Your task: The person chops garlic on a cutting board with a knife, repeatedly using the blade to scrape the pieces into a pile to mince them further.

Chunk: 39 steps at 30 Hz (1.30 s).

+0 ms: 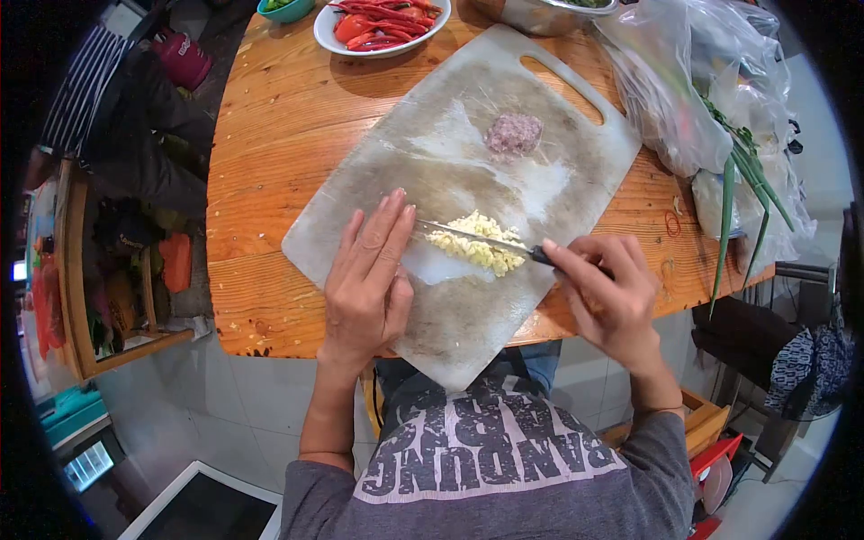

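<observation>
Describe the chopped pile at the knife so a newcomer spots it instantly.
On the wooden table, find the large pale cutting board. Between the left hand and right hand, the yellowish chopped pile lies on it, the knife blade running across. Its yellow colour sets it apart from the pinkish mound farther from the person.

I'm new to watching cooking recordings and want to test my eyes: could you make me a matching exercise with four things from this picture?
1. Knife
2. Red chillies
3. Mound beyond the knife
4. Green stalks

A. pinkish-purple
B. by the plastic bags
C. in the right hand's grip
D. in the white bowl

Pairs: 1-C, 2-D, 3-A, 4-B
</observation>
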### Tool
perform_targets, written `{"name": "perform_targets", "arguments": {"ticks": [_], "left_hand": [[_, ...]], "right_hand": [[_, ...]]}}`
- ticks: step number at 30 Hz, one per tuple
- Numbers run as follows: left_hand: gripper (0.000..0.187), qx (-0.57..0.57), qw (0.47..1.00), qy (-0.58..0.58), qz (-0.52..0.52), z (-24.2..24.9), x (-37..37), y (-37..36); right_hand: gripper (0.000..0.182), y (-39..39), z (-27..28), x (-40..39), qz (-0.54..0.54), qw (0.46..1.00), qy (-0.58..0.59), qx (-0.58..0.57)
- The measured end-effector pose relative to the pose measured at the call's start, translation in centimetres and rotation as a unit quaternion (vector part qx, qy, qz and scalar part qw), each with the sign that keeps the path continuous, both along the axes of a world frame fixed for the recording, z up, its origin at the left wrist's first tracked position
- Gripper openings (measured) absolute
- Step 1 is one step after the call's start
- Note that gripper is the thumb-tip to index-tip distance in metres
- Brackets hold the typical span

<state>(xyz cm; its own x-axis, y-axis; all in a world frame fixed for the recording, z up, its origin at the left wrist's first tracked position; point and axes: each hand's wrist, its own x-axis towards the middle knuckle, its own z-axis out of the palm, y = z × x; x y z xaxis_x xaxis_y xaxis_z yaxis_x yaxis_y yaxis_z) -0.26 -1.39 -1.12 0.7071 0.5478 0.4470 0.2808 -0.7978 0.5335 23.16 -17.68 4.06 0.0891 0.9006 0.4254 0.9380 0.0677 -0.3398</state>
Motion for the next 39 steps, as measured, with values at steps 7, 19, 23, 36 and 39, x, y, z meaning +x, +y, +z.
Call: {"name": "perform_targets", "arguments": {"ticks": [7,19,23,36,39], "left_hand": [[0.061,-0.04,0.999,-0.026,0.016,-0.3,-0.3,0.1],[0.062,-0.027,0.997,0.05,-0.045,0.4,0.3,0.2],[0.063,-0.016,0.996,0.053,-0.074,0.7,-0.1,0.1],[0.065,-0.037,0.998,0.006,-0.041,0.3,0.2,0.0],[0.065,-0.041,0.996,0.056,-0.054,0.1,-0.1,0.4]], "right_hand": [[0.044,-0.7,-0.8,-4.6,-0.046,0.996,0.081,-0.012],[0.044,-2.8,-1.9,-3.1,-0.097,0.986,0.136,-0.028],[0.044,-2.9,-1.0,-1.2,-0.064,0.992,0.101,-0.05],[0.046,0.5,-0.1,-0.4,-0.03,0.998,-0.034,0.034],[0.051,-0.2,-1.2,-1.4,-0.037,0.998,-0.055,0.022]]}}
